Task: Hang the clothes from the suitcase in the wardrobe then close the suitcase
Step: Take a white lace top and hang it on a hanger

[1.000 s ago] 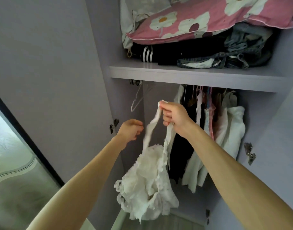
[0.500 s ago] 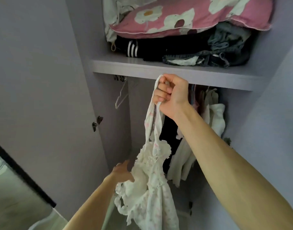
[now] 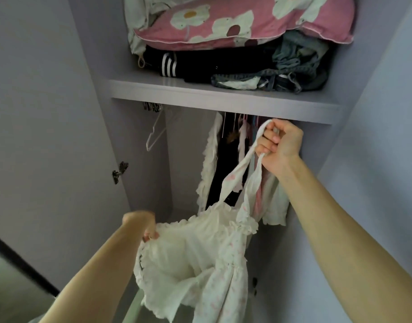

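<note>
No legible text, label, brand name, number or sign appears in the frame. The printed marks present carry no characters: three white stripes on the black garment [image 3: 200, 66] on the shelf [image 3: 223, 101], upper centre; a flower pattern on the pink pillow [image 3: 247, 22], top; small pink motifs on the white dress [image 3: 200, 252], lower centre

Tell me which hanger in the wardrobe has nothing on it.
The white hanger at the far left under the shelf, hanging bare. The hangers further right all carry clothes.
</note>
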`<state>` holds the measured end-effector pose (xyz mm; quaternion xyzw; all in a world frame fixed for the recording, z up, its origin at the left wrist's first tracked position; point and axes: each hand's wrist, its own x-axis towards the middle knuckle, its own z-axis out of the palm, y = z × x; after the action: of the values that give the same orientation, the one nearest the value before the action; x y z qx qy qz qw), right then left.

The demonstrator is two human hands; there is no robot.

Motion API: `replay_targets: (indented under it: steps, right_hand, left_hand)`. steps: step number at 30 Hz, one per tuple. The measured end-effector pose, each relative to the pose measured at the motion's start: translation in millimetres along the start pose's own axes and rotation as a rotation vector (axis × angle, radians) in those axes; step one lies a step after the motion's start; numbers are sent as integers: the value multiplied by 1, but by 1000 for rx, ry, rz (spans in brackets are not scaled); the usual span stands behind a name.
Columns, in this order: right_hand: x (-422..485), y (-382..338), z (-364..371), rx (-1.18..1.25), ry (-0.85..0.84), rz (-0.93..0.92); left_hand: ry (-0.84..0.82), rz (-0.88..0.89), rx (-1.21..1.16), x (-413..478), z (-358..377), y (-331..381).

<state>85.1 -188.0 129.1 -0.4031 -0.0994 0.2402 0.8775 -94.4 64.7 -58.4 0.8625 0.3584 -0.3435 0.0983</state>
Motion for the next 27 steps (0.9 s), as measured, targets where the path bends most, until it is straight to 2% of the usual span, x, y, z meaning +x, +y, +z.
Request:
replay_targets:
  steps: [2,5,8,10,13,17,21,23,27]
  right_hand:
    - [0,6,-12,-17,4,18]
    - [-4,21,-23,-120,-5,67]
    - [-9,43,-31,-105,-69,175]
    - [-12,55,-34,-131,-104,234]
    - [-16,64,-28,-300,-155,200]
    - [-14,60,-15,-297,-209,187]
    - [-11,55,-4,-330,-242,165]
    - [-10,57,-3,-481,-241,73]
    - [-3,71,1,-1007,-193,-161]
  left_hand:
    - [-100,27,-155,-18,-20,-9]
    - [2,179,-671,-41,-48,-7]
    - [38,462,-1259,-53,-70,5]
    - [-46,613,-1472,-63,-82,15]
    - [-87,718,-1393,-83,-98,26]
    - [38,683,-1192,-106,-128,29]
    - [168,627,-1101,-119,-151,24]
    - [221,630,-1066,-125,-157,22]
    - [242,634,-985,-139,-170,21]
